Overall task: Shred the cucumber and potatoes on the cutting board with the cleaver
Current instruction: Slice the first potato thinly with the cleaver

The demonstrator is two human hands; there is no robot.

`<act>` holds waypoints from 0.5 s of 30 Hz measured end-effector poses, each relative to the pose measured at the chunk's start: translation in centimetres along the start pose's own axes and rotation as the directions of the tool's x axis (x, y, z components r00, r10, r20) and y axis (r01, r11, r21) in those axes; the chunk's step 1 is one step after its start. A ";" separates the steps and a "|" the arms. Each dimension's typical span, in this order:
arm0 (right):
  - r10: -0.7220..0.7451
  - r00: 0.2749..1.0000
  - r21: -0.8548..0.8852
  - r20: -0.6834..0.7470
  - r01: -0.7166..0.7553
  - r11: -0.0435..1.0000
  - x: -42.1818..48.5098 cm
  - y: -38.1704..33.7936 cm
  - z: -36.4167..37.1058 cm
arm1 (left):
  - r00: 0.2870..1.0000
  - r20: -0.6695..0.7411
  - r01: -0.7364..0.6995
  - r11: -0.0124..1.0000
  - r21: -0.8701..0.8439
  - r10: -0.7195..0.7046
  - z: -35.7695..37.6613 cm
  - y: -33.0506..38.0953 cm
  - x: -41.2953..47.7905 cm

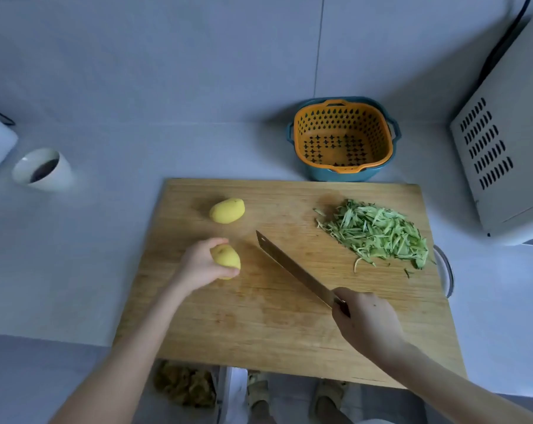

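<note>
- The cutting board (259,325) lies on the pale desk (99,228), its near edge reaching past the desk's front.
- The left grip (201,266) is curled round a peeled yellow potato (227,259), thumb on top and fingertips underneath, at the left-middle of the board. I cannot tell whether the potato touches the wood.
- A second peeled potato (227,211) lies on the board just beyond it, apart from the hand.
- The right grip (367,324) is clenched round the handle of the cleaver (292,269). The blade slants up and to the left, and its tip is near the held potato without touching it.
- A heap of green cucumber shreds (378,235) sits on the right side of the board, well apart from the blade.
- Behind the board, an orange strainer basket (303,130) nests inside a blue bowl (338,176).
- A white cup (57,175) holding something dark stands on the desk at the far left.
- A pale vented appliance (510,139) stands at the right.
</note>
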State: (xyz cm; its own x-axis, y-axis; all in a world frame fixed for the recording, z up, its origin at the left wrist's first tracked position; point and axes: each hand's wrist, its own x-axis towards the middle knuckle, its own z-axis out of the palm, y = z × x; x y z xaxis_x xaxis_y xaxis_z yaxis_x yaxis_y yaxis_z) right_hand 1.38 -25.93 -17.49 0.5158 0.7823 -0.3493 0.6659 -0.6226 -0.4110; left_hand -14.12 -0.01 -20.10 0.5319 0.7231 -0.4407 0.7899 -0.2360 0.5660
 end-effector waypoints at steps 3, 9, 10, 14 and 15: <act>0.031 0.999 -0.028 0.016 -0.030 0.999 -0.2 -1.8 1.3 | 0.988 0.107 -0.111 0.994 -0.022 0.113 1.9 -0.4 -1.8; 0.139 0.989 -0.040 0.052 -0.137 0.990 -0.2 -4.4 2.4 | 0.967 0.134 -0.179 0.954 -0.242 0.215 2.5 -1.8 -2.0; 0.170 0.984 0.011 0.062 -0.171 0.985 -0.3 -4.9 2.4 | 0.966 0.139 -0.180 0.953 -0.244 0.219 2.3 -1.9 -1.9; 0.226 0.971 0.094 0.085 -0.233 0.968 -0.5 -7.0 3.1 | 0.976 0.043 -0.201 0.964 -0.172 0.212 2.4 -2.1 -1.7; 0.223 0.970 0.087 0.097 -0.232 0.969 -0.5 -7.5 3.3 | 0.979 0.035 -0.194 0.967 -0.168 0.203 2.5 -2.0 -1.7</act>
State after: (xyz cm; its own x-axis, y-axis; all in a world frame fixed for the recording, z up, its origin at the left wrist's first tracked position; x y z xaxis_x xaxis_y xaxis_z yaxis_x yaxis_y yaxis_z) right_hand -5.69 -21.74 -16.97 0.5967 0.6176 -0.5124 0.4787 -0.7864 -0.3905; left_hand -15.89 -2.40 -22.20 0.6912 0.6370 -0.3411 0.6091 -0.2596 0.7494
